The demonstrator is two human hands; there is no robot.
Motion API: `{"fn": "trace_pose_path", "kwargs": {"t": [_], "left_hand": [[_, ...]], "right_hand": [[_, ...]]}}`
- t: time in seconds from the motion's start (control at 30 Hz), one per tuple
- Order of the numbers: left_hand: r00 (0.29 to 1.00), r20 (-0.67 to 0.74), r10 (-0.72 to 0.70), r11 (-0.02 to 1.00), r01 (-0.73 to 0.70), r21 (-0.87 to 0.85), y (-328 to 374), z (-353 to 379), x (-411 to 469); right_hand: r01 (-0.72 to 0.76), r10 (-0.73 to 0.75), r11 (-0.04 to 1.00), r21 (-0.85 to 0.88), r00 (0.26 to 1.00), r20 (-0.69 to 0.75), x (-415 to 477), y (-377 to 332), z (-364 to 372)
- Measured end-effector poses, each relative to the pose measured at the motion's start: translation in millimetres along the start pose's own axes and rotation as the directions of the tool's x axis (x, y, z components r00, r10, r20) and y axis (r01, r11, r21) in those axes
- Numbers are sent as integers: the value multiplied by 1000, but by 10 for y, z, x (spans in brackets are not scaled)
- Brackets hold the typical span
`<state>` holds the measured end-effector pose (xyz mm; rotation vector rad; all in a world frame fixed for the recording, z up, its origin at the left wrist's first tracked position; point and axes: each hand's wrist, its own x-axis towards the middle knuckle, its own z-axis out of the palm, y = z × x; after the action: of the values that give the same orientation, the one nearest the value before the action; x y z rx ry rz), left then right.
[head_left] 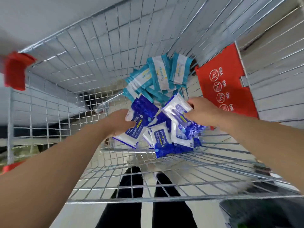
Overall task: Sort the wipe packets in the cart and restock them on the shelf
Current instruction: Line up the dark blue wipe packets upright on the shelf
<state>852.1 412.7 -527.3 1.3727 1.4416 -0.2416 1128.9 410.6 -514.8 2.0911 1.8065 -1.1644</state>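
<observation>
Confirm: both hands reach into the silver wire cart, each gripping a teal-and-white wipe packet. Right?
Wrong colour. The head view shows the left hand and right hand reaching into the silver wire cart, each gripping a dark-blue-and-white wipe packet; the teal-and-white packets lie beyond, unheld.

We are looking down into a wire cart whose mesh floor is carrying two heaps of wipe packets. The teal packets are lying piled toward the cart's far right corner, just beside a red panel on its right side. The blue packets are lying heaped nearer us, touching the teal pile, close to the near edge
</observation>
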Motion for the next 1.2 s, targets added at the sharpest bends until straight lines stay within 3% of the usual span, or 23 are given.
{"fn": "trace_pose_path", "kwargs": {"t": [0.13,0.27,0.33,0.5,0.67,0.83,1.07,1.2], "left_hand": [[996,-80,-29,999,30,14,62,-226,-388],[977,-205,-55,987,22,-162,175,-436,-1004],[958,-285,-23,969,-50,-244,232,-513,-1412],[861,-509,23,964,-155,-218,400,-661,-2680],[663,-746,-64,972,-129,-198,280,-846,-4000],[444,-889,-107,969,-154,-194,-21,-973,-5263],[120,-970,-210,949,-213,-232,-782,-1123,-6775],[-1,-966,-259,944,-211,-253,-1481,-1168,-7560]], "right_hand": [[59,-50,994,88,993,-105,-177,-430,-296],[183,-152,968,169,971,-183,-547,-926,-640],[298,-262,945,135,936,-233,-828,-1196,-828],[549,-488,828,113,806,-335,-1728,-2003,-1291],[729,-670,682,53,652,-354,-2619,-2911,-1556],[871,-829,490,-32,453,-328,-3496,-3861,-1544],[973,-942,212,-96,177,-284,-4671,-5245,-1160],[988,-955,140,-68,117,-273,-5258,-6030,-645]]}}
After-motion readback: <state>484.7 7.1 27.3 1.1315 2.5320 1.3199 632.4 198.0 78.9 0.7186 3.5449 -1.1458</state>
